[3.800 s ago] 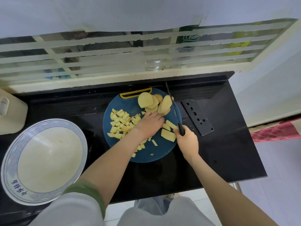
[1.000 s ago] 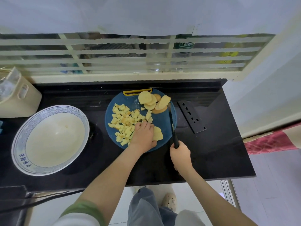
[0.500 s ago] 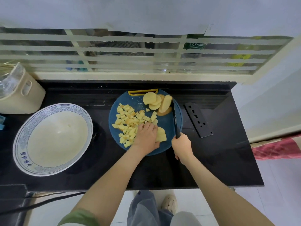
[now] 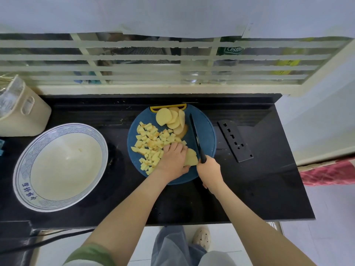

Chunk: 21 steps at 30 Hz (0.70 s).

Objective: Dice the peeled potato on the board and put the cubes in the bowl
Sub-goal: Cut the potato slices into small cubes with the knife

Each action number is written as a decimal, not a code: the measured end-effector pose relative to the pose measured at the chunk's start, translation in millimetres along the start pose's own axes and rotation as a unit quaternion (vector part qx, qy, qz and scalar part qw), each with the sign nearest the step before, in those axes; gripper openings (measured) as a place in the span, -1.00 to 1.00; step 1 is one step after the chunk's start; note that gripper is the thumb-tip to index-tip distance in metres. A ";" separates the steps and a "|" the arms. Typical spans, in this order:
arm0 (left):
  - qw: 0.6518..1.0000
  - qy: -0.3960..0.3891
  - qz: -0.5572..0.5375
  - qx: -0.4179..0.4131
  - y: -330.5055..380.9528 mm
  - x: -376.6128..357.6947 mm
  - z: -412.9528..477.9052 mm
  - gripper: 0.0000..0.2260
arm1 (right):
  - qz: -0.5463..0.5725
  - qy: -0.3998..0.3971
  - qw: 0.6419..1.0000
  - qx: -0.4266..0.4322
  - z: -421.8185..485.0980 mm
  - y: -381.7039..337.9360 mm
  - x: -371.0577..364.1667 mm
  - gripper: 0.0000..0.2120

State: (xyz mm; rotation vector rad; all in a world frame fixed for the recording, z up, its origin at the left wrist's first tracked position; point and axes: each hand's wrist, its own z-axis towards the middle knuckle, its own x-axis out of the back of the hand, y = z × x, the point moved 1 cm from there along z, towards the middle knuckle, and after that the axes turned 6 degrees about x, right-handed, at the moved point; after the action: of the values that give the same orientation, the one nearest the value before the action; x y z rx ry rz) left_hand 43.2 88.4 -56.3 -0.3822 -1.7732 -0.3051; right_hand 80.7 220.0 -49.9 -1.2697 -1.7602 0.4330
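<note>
We look straight down on a black bench (image 4: 259,179) below a barred window, where a person dices potato on a round blue board (image 4: 208,129). The right hand (image 4: 209,170) is wrapped round the handle of a black knife (image 4: 195,138), gripping it at the board's near right edge. The knife's long axis runs near to far, with its tip pointing away from the person and leaning slightly left, ending just beside the stacked slices. We cannot tell whether the blade touches the board.

The left hand (image 4: 173,160), fingers bent and pressed together, holds down a potato slab (image 4: 191,159) just left of the blade. The slab's right part shows past the knuckles.

Potato cubes (image 4: 151,143) lie heaped across the left half of the board, touching the left hand's fingers. A fan of uncut potato slices (image 4: 171,119) overlaps at the far edge, by the board's yellow handle.

The bowl (image 4: 24,162) (white, with a blue patterned rim) stands well apart to the left, with one small pale fleck inside. A perforated black knife sheath (image 4: 234,141) lies right of the board, and a beige container (image 4: 26,117) sits at the far left.
</note>
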 end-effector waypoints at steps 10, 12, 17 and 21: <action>0.999 0.005 -0.025 0.023 20.5 6.8 16.8 -0.40 | 0.089 0.034 0.992 -0.081 -33.8 21.1 16.3 -0.85; 0.999 0.002 -0.027 0.020 19.4 6.9 20.1 -0.40 | 0.079 0.030 0.994 -0.073 -35.2 20.3 13.4 -0.83; 0.999 0.005 -0.038 0.010 17.4 5.5 23.5 -0.42 | 0.066 0.023 0.996 -0.062 -38.5 16.8 7.4 -0.82; 0.999 0.007 -0.046 0.000 16.8 5.7 29.0 -0.43 | 0.049 0.025 0.997 -0.055 -38.1 15.5 6.1 -0.80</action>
State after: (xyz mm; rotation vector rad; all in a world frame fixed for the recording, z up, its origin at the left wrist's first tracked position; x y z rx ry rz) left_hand 23.2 115.8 -57.4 -0.2983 -1.7796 -0.3734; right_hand 120.3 223.8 -37.6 -1.4377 -1.7050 0.3607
